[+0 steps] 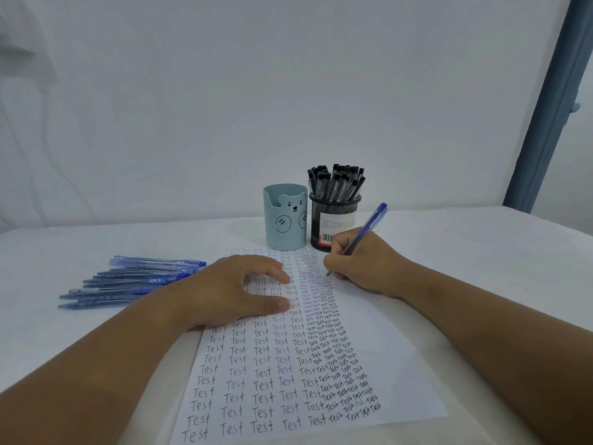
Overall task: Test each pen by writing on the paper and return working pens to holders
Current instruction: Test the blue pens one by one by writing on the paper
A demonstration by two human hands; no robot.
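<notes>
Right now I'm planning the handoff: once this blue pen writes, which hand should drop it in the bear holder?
Right hand: it already holds the blue pen; the left hand pins the paper.

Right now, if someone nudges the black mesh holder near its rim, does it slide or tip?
Probably tips rather than slides: the black mesh holder is tall, narrow and crammed with black pens rising above its rim, so likely top-heavy. The cloth-like table cover may also resist sliding.
</notes>
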